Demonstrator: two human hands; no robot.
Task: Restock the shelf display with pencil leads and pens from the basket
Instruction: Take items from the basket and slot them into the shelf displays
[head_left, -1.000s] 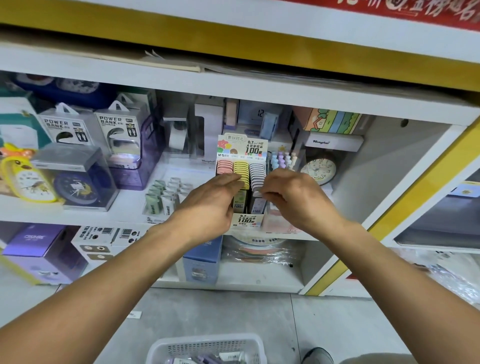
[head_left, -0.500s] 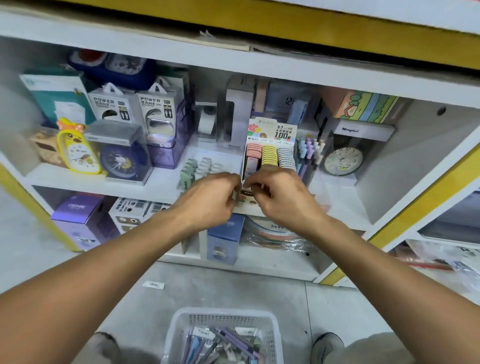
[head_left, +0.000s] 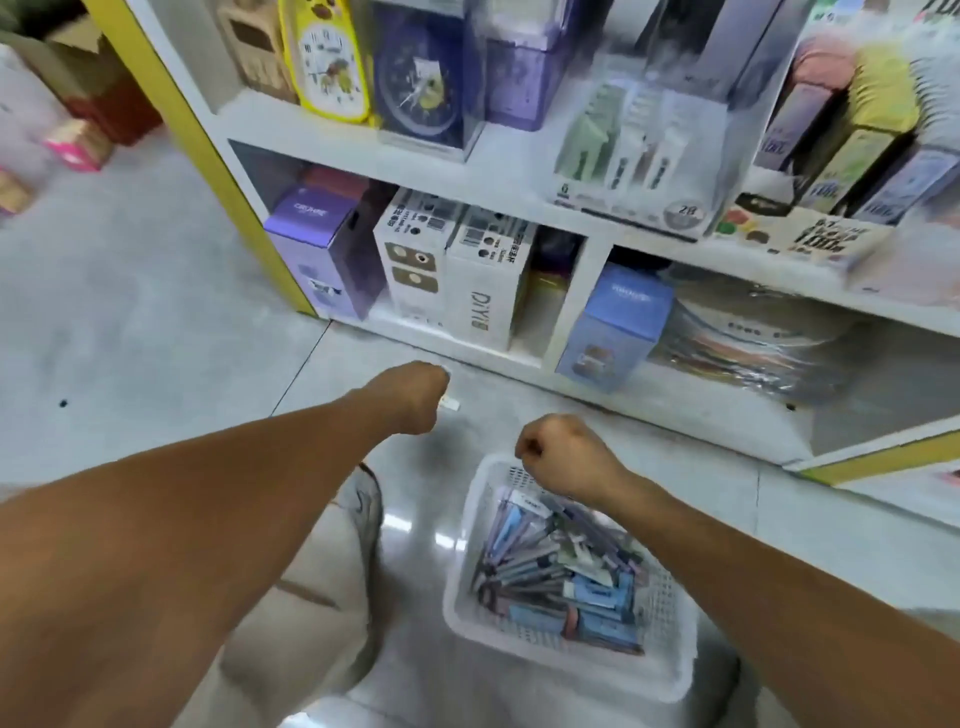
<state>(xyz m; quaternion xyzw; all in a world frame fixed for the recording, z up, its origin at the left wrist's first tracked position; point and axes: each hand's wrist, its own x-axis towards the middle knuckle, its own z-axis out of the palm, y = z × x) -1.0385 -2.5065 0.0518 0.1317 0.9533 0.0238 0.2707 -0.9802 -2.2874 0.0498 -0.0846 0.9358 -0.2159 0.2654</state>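
Basket (head_left: 670, 660) of pens and lead packs (head_left: 561, 566) sits on the floor below the shelf display (head_left: 810, 228). Our right hand (head_left: 563, 457) hovers over its far rim, fingers curled on nothing; our left hand (head_left: 410, 397) hangs beside it, fingers hidden, so we cannot tell their state. We should gather one kind at a time, aligned, before lifting.

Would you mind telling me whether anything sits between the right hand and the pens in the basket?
Nothing visible does: the right hand hovers over the far rim of the basket, and the pens lie uncovered below.
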